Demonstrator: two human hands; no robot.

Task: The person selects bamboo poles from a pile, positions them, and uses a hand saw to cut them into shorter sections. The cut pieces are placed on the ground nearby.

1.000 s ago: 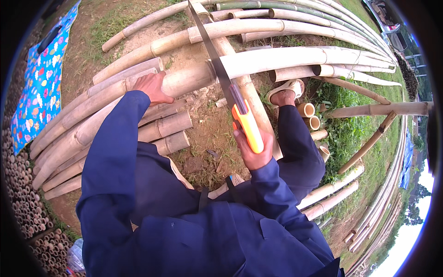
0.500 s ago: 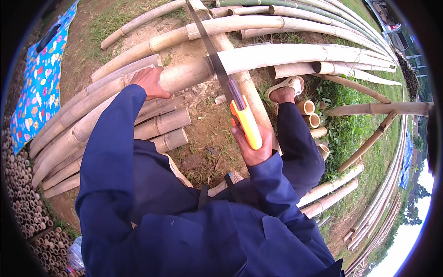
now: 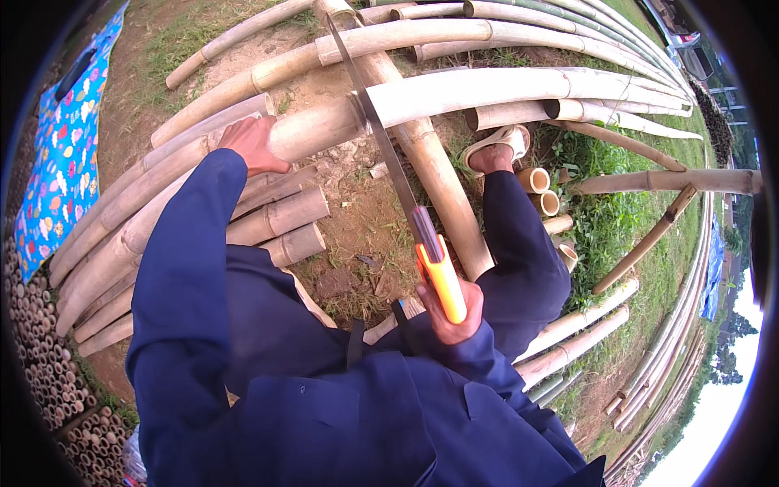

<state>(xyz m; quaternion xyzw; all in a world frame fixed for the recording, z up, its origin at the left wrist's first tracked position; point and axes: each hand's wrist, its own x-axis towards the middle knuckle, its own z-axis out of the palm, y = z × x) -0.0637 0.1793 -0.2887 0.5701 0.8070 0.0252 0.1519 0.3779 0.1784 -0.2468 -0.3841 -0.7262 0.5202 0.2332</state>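
A long bamboo pole (image 3: 479, 88) runs across in front of me, over another bamboo pole (image 3: 438, 174) lying crosswise beneath it. My left hand (image 3: 250, 146) presses on the long pole to the left, its fingers partly curled over the top and the thumb stretched out. In my right hand (image 3: 456, 316) is the orange-yellow handle of a handsaw (image 3: 389, 158), with the fingers closed around it. The dark saw blade crosses the pole at a ring-like joint, just left of the crosswise pole. How deep the blade sits in the bamboo, I cannot tell.
More bamboo poles (image 3: 389, 36) lie beyond. Shorter cut lengths (image 3: 280, 215) rest beside my left leg, and short pieces (image 3: 534, 180) stand near my right foot (image 3: 497, 150). A pole frame (image 3: 649, 184) is at the right. A blue patterned sheet (image 3: 61, 146) spreads at the far left.
My right hand has drawn the saw back toward my body, so its handle sits lower. My left hand stays on the pole. The whole view has shifted slightly.
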